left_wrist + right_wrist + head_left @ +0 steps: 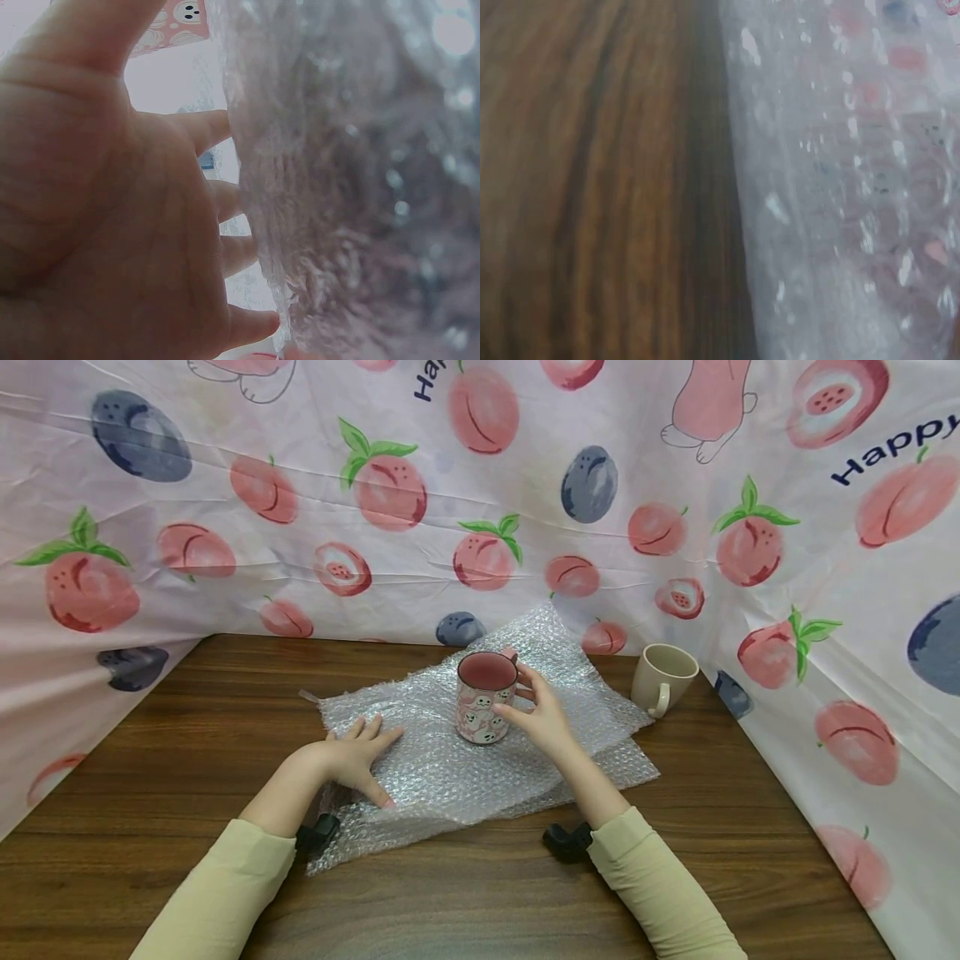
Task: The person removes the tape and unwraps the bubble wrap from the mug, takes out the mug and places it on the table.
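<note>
A pink mug (483, 708) with white skull-like faces stands upright on sheets of bubble wrap (442, 777). My right hand (546, 714) grips it from the right, thumb on its front and fingers by the handle. Spread fingers of my left hand (360, 758) rest on the wrap's left part. The left wrist view shows that hand (112, 202) with its fingertips at the bubble wrap (352, 195), and a corner of the mug (176, 22). Bubble wrap (832, 225) blocks the right hand in the right wrist view.
A cream mug (660, 681) stands at the back right of the wooden table (450, 902), beside the wrap's right corner. Fruit-printed cloth (300, 552) encloses the back and sides. Black wrist devices (566, 843) sit under both wrists.
</note>
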The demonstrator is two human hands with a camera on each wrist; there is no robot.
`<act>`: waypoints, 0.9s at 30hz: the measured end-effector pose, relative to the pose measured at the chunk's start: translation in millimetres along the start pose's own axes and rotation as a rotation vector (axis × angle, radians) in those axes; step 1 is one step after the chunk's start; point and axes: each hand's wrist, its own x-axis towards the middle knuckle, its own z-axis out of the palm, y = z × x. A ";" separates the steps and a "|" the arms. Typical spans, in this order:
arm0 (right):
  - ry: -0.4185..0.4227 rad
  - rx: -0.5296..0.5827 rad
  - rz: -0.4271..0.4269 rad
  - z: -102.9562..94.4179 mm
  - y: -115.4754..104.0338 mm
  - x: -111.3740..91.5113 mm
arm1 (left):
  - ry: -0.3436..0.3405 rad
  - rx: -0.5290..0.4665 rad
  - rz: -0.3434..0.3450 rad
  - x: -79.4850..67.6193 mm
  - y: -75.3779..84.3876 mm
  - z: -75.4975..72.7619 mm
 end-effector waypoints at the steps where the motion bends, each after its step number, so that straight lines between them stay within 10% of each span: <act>1: 0.003 -0.003 0.001 0.5 -0.4 0.1 | 0.000 0.000 0.000 0.1 0.0 0.0; 27: 0.044 -0.005 0.079 17.2 45.9 24.1 | -0.010 -0.018 0.007 -1.6 1.8 -1.3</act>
